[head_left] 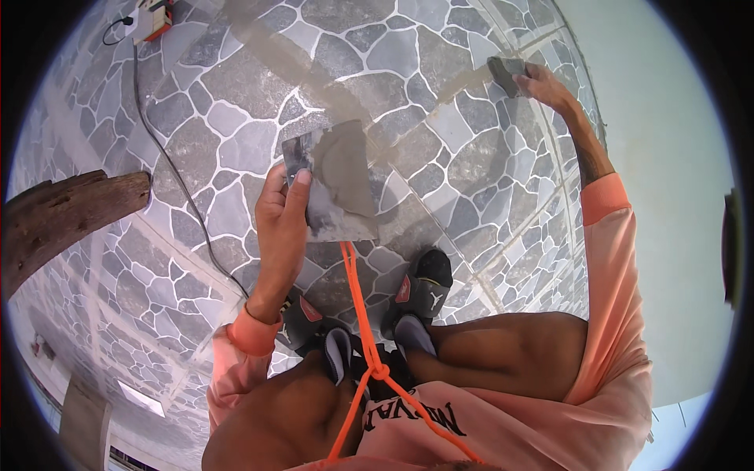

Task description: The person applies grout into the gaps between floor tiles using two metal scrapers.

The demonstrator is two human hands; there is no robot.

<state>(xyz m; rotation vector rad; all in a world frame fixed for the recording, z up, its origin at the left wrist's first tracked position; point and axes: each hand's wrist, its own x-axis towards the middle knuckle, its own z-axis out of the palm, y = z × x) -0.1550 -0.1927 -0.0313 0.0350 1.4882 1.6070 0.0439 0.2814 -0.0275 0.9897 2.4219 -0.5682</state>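
"How is the left arm set?"

"Bent, forearm reaching up from the lower left; the left hand (283, 206) grips the left edge of a rectangular board (323, 210) — thumb on top, the other fingers partly hidden. Grey mortar (347, 171) covers much of its right side. The board sits in front of the knees, above the shoes (428, 294)."

"And the right?"

"Stretched far out to the right and forward. The right hand (546, 85) pinches the end of a small dark scraper (506, 77) — low over the stone-patterned tile floor (243, 86), near the pale wall (660, 157)."
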